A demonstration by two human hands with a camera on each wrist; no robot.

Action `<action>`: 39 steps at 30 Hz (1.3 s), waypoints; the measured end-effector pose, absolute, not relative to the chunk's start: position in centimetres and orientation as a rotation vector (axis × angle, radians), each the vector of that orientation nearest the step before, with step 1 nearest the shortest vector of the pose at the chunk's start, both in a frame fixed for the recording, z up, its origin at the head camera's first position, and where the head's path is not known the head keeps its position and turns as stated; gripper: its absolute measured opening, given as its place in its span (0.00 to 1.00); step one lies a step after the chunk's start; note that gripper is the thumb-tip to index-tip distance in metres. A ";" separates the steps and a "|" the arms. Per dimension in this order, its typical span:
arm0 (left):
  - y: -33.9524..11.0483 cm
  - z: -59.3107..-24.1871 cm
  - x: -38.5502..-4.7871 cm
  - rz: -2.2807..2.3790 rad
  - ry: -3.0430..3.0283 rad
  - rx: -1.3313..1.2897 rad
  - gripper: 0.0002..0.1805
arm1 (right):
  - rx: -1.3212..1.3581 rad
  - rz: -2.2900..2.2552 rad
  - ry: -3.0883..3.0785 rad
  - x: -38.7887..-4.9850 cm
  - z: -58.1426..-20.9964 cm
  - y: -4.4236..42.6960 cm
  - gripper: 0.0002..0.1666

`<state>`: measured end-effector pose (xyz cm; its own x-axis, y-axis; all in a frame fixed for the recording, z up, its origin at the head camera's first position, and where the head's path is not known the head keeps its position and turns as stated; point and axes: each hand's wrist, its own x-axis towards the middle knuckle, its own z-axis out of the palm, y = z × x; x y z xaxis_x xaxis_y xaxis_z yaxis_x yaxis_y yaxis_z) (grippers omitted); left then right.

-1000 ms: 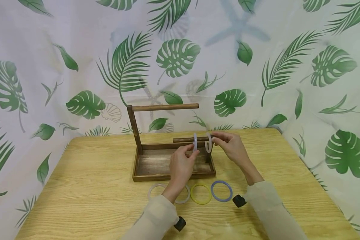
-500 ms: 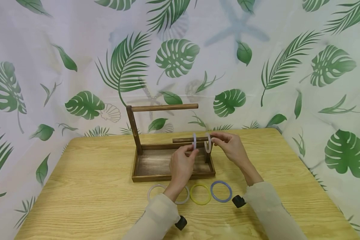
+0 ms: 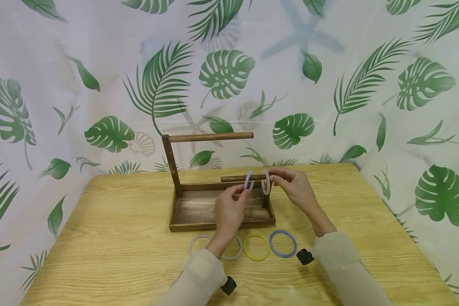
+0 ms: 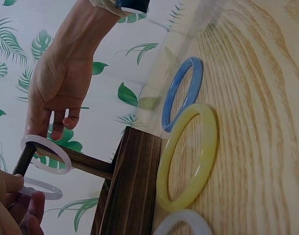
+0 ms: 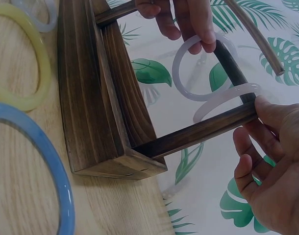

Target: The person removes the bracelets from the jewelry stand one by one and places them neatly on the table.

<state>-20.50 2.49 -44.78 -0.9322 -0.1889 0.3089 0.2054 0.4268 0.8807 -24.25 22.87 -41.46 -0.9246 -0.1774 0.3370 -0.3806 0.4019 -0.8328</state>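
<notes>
A dark wooden bangle stand (image 3: 222,227) has a tray base and two horizontal bars at different heights. My left hand (image 3: 229,208) pinches a pale lavender bangle (image 3: 246,182) at the lower bar (image 3: 231,179), which appears to pass through the ring. The ring looks tilted. Farther right on that bar, by its post, hangs a pale pinkish bangle (image 5: 223,98). My right hand (image 3: 296,187) grips the post's top end, its thumb close to the pinkish bangle. Its fingers behind the post are partly hidden in the head view.
In front of the stand lie a blue bangle (image 4: 193,93), a yellow bangle (image 4: 208,152) and two whitish bangles, partly covered by my left wrist in the head view. The upper bar (image 3: 214,137) juts out above the tray. A leaf-print cloth (image 3: 329,127) hangs behind the table (image 3: 118,238).
The lavender bangle in my left hand has turned from nearly edge-on to slanted, and the left hand has shifted slightly left. My right hand stays at the post.
</notes>
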 end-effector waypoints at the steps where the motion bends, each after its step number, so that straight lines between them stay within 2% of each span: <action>1: 2.5 -44.8 -20.5 -1.513 -2.325 -0.016 0.10 | 0.494 1.544 -2.461 -24.5 -41.8 23.0 0.17; 7: 2.2 -44.9 -20.6 -1.513 -2.328 -0.011 0.10 | 0.478 1.549 -2.454 -25.3 -43.1 23.6 0.18; 15: 2.0 -44.8 -20.6 -1.537 -2.314 0.003 0.10 | 0.472 1.574 -2.456 -25.2 -43.1 23.6 0.18; 27: 1.3 -45.0 -20.6 -1.652 -2.286 -0.048 0.11 | 0.461 1.563 -2.488 -23.0 -39.9 22.3 0.17; 39: 0.4 -45.1 -20.4 -1.764 -2.228 -0.053 0.11 | 0.480 1.578 -2.474 -22.8 -39.8 22.2 0.17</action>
